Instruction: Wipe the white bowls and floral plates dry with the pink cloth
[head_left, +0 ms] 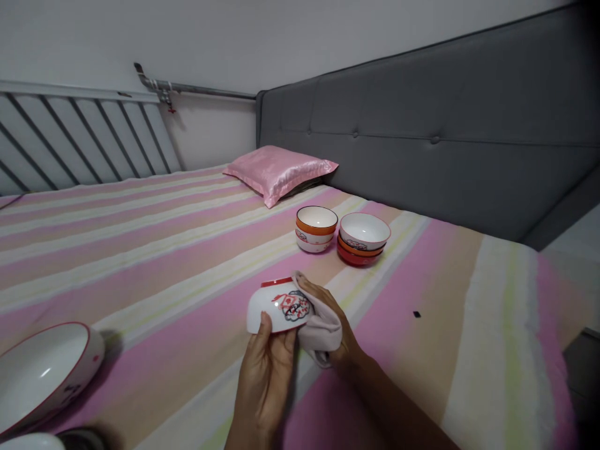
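My left hand (267, 362) grips the rim of a white bowl (262, 306) that is turned upside down, its red foot ring facing up. A red and black floral print shows on the bowl's side. My right hand (344, 331) is closed around a pale pinkish-grey cloth (321, 331), pressed against the bowl's right side. The right fingertips are partly hidden behind the cloth. Beyond my hands stand two stacks of bowls: one with an orange-banded bowl (317, 230) on top, the other topped by a white red-rimmed bowl (364, 240).
A large white red-rimmed bowl (79, 369) lies at the left, with other dishes cut off below it. A pink satin pillow (281, 169) rests by the grey headboard (398, 125). A small black diamond-shaped piece (417, 314) lies on the striped bedspread (154, 262).
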A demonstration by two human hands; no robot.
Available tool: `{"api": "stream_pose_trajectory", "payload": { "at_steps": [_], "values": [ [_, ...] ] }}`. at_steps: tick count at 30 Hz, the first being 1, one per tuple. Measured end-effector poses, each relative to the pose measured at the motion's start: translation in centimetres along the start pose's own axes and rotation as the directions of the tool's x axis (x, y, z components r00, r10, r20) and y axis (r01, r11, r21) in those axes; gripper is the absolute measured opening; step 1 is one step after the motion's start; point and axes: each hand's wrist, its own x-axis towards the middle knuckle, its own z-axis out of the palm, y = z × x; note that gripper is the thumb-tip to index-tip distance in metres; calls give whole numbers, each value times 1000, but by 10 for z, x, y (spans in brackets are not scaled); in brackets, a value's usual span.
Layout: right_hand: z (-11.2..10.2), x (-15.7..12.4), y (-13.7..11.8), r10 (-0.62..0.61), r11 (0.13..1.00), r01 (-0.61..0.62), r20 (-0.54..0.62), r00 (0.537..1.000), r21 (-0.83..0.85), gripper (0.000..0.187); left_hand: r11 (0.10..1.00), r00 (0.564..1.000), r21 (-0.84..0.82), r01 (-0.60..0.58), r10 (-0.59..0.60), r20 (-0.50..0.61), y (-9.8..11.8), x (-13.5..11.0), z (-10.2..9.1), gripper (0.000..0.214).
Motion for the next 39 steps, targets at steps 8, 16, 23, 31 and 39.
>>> {"api": "stream_pose_trajectory", "payload": {
  "at_steps": [8,16,23,31,39],
  "values": [
    [12,-3,4,-83,977,84,15,996,-194,48,945,998,327,9,-26,50,-14,-1,-12,42],
    [3,-1,0,-116,951,144,116,987,-273,51,798,955,598,-80,-111,275,-16,0,-23,28],
    [2,-2,-1,-80,944,96,61,995,-316,45,670,904,736,-100,-247,348,-10,-8,-11,28],
    [2,-7,10,-56,961,45,-32,998,-273,50,568,867,813,-130,-333,372,-8,-10,-9,29],
    [2,-9,17,47,972,-64,-80,996,-226,50,570,854,814,-114,-362,373,-9,-12,-7,15]
  ]
}}
